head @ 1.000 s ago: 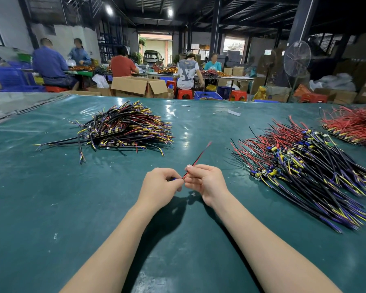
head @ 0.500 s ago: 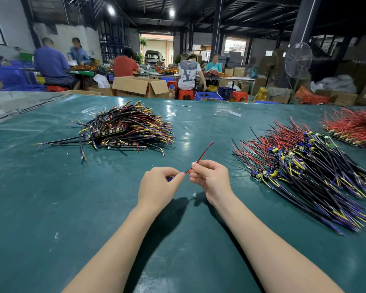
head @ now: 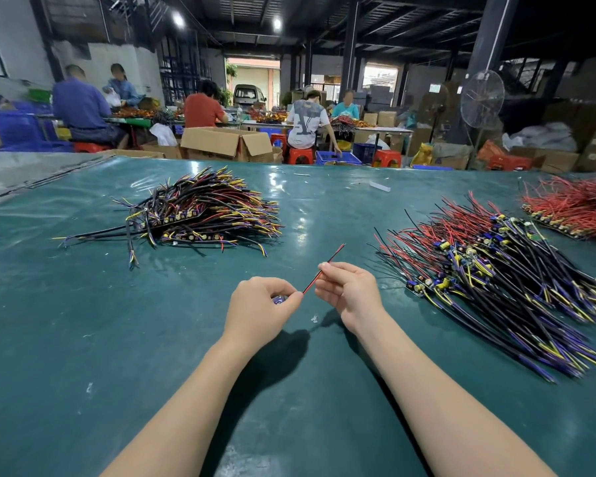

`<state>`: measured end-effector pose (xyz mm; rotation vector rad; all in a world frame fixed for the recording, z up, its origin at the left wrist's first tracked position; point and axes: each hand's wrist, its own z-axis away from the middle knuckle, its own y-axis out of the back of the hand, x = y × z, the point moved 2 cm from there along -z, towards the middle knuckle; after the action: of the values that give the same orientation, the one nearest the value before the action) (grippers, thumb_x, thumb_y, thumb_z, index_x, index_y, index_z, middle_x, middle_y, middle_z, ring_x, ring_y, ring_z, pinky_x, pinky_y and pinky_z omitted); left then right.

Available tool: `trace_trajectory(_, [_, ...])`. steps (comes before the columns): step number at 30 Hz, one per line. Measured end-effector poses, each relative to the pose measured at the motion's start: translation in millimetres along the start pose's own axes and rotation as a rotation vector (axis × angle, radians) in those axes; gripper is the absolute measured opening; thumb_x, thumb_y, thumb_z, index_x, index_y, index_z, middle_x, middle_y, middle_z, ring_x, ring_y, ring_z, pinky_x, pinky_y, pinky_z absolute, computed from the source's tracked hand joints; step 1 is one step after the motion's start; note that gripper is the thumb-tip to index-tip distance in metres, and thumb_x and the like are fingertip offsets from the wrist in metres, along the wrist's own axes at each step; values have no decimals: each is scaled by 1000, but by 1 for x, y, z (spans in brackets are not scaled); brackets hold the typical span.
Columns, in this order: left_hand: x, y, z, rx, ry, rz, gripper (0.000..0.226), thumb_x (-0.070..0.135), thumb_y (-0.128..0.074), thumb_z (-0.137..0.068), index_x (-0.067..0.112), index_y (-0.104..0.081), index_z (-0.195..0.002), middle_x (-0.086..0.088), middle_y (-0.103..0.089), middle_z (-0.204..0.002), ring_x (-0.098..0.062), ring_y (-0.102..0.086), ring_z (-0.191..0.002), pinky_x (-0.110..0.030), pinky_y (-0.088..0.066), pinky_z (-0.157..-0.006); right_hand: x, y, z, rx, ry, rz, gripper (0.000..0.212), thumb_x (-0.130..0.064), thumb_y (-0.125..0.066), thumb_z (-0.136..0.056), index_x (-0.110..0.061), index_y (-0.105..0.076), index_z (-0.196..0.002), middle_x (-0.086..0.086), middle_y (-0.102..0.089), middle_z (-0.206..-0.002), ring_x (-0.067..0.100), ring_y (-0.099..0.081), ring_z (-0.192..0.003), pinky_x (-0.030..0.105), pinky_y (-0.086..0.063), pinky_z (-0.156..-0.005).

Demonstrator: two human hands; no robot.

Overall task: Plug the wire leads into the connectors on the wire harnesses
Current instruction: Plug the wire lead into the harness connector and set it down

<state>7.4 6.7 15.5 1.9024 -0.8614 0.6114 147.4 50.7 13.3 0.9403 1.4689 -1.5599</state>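
From the head camera, a glossy dark green table mat (head: pixel 83 339), smooth and streaked with lamp glare, carries three heaps of wiring. On the left lies a fan-shaped bundle of wire harnesses (head: pixel 200 211), black, yellow, red and purple strands with a row of small components at its middle. On the right is a larger sheaf of harnesses (head: pixel 489 270), thin black and red leads at its far end and purple and yellow ones at its near end. At the far right edge is a pile of red wires (head: pixel 578 208). Both bare forearms reach forward to the middle of the mat, and the hands are held close together above it. The left hand (head: pixel 262 311) is curled, knuckles up, round a small blue connector (head: pixel 277 299) that is mostly hidden by the fingers. The right hand (head: pixel 350 294) pinches a thin, straight red-and-black wire lead (head: pixel 336 254) between thumb and fingertips. The lead slants up and away to the right, and its lower end meets the left thumb tip. Beyond the table, a seated person's white T-shirt (head: pixel 305 127) bears a large grey "V" print.
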Motion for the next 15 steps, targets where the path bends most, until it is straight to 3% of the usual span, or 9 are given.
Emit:
trace_trajectory(4, [-2, -1, 1, -50, 29, -4, 20, 18, -66, -80, 18, -68, -61, 25, -51, -39, 5, -50, -46, -9, -35, -51, -4, 9, -3, 36, 33, 26, 19, 7, -60, -82, -9, -61, -71, -6, -62, -48, 4, -60, -44, 15, -49, -45])
trace_trajectory(9, [-2, 0, 1, -54, 52, -19, 21, 18, -66, -80, 18, -67, -59, 19, -50, -37, -4, -46, -43, -13, -35, -51, -9, 11, -5, 44, 95, 17, 22, 9, -57, -82, -7, -59, -68, -4, -61, -46, 7, -59, -42, 16, -50, -45])
trace_trajectory(15, [-2, 0, 2, -82, 62, -9, 27, 21, -67, -80, 30, -61, -56, 18, -50, -37, -1, -47, -43, -12, -35, -52, -10, 13, -7, 60, 114, -22, 22, 6, -57, -84, -9, -59, -68, -3, -62, -47, 8, -60, -42, 18, -51, -44])
